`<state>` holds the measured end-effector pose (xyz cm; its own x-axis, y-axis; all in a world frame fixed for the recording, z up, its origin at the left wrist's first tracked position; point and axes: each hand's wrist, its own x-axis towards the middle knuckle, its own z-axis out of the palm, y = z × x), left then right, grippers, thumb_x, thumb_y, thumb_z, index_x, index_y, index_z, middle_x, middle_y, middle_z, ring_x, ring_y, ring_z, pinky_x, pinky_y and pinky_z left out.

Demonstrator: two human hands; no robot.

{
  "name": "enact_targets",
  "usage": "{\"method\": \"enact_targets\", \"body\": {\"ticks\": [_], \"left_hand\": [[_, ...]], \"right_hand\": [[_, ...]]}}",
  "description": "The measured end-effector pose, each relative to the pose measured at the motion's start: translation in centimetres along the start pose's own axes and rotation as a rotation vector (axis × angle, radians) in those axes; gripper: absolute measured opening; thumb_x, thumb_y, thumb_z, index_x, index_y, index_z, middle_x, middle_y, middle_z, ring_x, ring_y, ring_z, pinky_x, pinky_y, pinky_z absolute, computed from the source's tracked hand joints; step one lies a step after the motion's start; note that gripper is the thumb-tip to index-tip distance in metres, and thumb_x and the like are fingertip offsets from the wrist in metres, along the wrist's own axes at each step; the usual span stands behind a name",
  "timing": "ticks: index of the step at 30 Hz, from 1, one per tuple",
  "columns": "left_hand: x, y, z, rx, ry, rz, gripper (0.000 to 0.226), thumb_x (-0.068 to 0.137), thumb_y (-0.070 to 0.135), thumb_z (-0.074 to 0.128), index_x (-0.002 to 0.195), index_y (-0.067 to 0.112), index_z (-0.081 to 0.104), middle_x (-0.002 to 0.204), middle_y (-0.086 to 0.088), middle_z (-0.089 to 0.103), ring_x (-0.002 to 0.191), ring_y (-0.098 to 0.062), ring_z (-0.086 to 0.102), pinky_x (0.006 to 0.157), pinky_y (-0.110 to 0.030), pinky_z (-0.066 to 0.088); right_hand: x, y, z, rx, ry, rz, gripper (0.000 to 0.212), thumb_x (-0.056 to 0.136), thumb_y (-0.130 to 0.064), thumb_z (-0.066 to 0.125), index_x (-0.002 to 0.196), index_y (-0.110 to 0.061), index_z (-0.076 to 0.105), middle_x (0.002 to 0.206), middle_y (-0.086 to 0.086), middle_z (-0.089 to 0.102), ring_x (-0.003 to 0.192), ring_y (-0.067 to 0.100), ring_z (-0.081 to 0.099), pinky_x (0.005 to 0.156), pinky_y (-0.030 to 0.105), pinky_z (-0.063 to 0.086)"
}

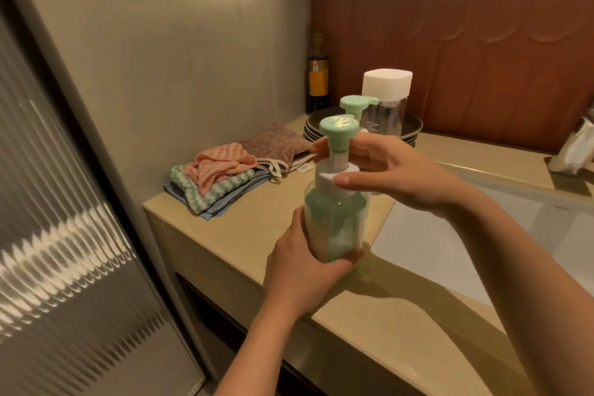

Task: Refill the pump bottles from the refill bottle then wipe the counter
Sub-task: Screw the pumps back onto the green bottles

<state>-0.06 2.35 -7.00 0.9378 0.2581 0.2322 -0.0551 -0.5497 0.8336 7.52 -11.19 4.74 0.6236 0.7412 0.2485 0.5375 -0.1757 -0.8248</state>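
A clear pump bottle (336,222) with green liquid and a mint-green pump head stands on the beige counter (244,235). My left hand (302,264) grips its lower body. My right hand (395,170) wraps around the white collar under the pump head, thumb in front. A second pump bottle (355,106) with the same green head stands behind it, mostly hidden. The clear refill bottle (387,96) with a white square cap stands further back.
A pile of folded cloths (221,173) lies at the counter's left end by the wall. Dark stacked plates (411,128) and a dark bottle (318,74) sit in the back corner. A white sink basin (482,228) lies to the right.
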Motion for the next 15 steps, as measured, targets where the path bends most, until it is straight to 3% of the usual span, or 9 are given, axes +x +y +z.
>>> {"method": "enact_targets", "body": {"ticks": [3,7,11,13,15], "left_hand": [[0.0,0.0,-0.1,0.017,0.002,-0.001,0.078,0.049,0.071,0.063,0.117,0.041,0.04,0.105,0.019,0.06,0.097,-0.008,0.059,0.082,-0.04,0.053],[0.0,0.0,-0.1,0.01,-0.01,-0.003,0.078,0.05,0.07,0.063,0.118,0.042,0.038,0.106,0.018,0.059,0.097,-0.007,0.059,0.082,-0.038,0.054],[0.0,0.0,-0.1,-0.033,-0.015,-0.039,0.072,0.048,0.069,0.065,0.111,0.047,0.039,0.1,0.018,0.061,0.093,-0.007,0.061,0.08,-0.039,0.055],[0.0,0.0,-0.1,-0.059,-0.018,-0.051,0.065,0.048,0.066,0.068,0.105,0.052,0.04,0.098,0.021,0.062,0.092,-0.004,0.061,0.081,-0.038,0.055],[0.0,0.0,-0.1,-0.061,-0.011,-0.044,0.064,0.048,0.065,0.069,0.104,0.053,0.04,0.097,0.024,0.062,0.091,-0.002,0.061,0.081,-0.037,0.055]], "right_hand": [[-0.3,-0.2,-0.3,0.02,0.013,-0.022,0.043,0.071,-0.025,0.071,0.112,-0.021,0.06,0.114,-0.006,0.066,0.108,0.007,0.061,0.097,0.028,0.047],[0.2,-0.5,0.2,-0.121,0.149,0.021,0.067,0.051,-0.045,0.074,0.111,-0.018,0.06,0.108,-0.005,0.067,0.101,0.009,0.063,0.093,0.033,0.05],[0.7,-0.5,2.5,-0.254,0.329,0.023,0.084,0.05,-0.053,0.072,0.123,-0.019,0.051,0.102,-0.016,0.054,0.095,0.001,0.052,0.073,0.009,0.046],[0.7,-0.7,2.4,-0.258,0.291,0.035,0.084,0.051,-0.054,0.072,0.125,-0.022,0.048,0.097,-0.023,0.05,0.091,-0.003,0.048,0.066,0.001,0.042],[0.4,-0.7,1.4,-0.206,0.176,0.063,0.076,0.059,-0.058,0.073,0.124,-0.032,0.045,0.105,-0.024,0.048,0.095,-0.005,0.049,0.076,0.003,0.04]]}}
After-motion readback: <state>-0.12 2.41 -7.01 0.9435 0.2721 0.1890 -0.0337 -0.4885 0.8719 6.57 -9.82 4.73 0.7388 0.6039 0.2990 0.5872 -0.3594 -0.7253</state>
